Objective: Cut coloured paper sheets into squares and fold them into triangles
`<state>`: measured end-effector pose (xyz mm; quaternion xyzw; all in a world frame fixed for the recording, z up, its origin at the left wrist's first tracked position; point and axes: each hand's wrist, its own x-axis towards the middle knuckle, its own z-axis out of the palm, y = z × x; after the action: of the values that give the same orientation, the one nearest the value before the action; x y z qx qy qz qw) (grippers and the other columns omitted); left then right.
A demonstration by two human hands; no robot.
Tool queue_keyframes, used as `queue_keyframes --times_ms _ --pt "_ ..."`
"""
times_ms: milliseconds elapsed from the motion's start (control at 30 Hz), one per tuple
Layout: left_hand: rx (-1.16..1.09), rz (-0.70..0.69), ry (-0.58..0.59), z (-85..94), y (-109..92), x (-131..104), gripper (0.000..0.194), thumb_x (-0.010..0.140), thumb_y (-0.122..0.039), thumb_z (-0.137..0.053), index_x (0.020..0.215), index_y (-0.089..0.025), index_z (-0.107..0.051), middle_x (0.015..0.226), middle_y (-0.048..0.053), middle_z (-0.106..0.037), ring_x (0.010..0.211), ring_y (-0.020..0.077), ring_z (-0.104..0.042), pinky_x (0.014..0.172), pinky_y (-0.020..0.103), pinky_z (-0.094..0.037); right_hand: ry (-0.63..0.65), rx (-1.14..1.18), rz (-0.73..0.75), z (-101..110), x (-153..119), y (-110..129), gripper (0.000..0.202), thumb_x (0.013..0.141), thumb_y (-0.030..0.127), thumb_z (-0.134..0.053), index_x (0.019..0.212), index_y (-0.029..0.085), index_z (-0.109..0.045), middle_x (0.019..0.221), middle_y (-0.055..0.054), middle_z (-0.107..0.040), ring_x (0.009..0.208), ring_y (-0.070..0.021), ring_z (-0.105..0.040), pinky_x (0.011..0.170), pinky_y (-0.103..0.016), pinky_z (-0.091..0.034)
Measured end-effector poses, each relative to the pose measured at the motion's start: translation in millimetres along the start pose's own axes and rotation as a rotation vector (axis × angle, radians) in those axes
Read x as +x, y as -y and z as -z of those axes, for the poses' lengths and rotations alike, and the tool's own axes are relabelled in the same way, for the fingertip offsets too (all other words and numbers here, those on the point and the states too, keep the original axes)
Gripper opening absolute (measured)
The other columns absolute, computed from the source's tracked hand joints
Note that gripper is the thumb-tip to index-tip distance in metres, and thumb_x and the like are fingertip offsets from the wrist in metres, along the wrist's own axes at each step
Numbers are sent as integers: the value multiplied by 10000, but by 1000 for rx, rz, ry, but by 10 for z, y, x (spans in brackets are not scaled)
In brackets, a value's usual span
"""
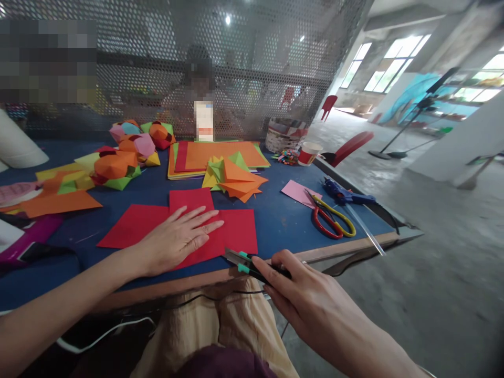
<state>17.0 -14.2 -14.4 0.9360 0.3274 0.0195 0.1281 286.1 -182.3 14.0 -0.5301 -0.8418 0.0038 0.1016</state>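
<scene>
My left hand lies flat with its fingers spread on a red paper piece shaped like a cross, at the table's front edge. Held in my right hand is a utility knife with a black and green body. Its blade points left, at the lower right part of the red paper; whether the tip touches the paper I cannot tell. Behind the red paper sits a cluster of folded orange and green paper. Scissors with red and yellow handles rest to the right.
A blue glue gun with a clear stick lies near the right edge. A pink paper, a paper cup and a woven basket are nearby. Coloured sheets are stacked at the back; folded paper shapes stand left.
</scene>
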Motion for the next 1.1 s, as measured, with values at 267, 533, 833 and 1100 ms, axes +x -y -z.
queue_keyframes --times_ms 267,533,833,1100 --pt "2 -13 -9 10 -7 -1 522 1079 -544 -191 1565 -434 -345 1684 -42 -313 1583 262 -252 1274 600 -162 1 24 -1 -7 -19 0 425 1004 155 -545 1428 156 -571 1065 -103 -653 783 -192 -706 670 -327 -648" --pt "4 -9 -17 -11 9 3 528 1075 -556 -183 1566 -441 -341 1687 -46 -307 1584 269 -249 1274 604 -156 -9 61 -10 -22 -4 14 426 1010 146 -538 1435 151 -568 1074 -108 -649 811 -204 -710 702 -350 -661" --pt "19 -14 7 -6 10 3 610 1032 -694 -187 1577 -448 -308 1700 -36 -275 1590 294 -225 1265 626 -136 14 83 -11 -21 20 0 434 1019 143 -507 1451 140 -557 1098 -123 -636 793 -208 -708 688 -385 -664" --pt "32 -19 14 -3 8 -4 682 990 -768 -198 1581 -444 -305 1708 -29 -258 1593 306 -212 1271 614 -120 47 83 -3 23 59 -14 433 1009 117 -501 1436 149 -569 1082 -114 -635 807 -204 -704 694 -363 -652"
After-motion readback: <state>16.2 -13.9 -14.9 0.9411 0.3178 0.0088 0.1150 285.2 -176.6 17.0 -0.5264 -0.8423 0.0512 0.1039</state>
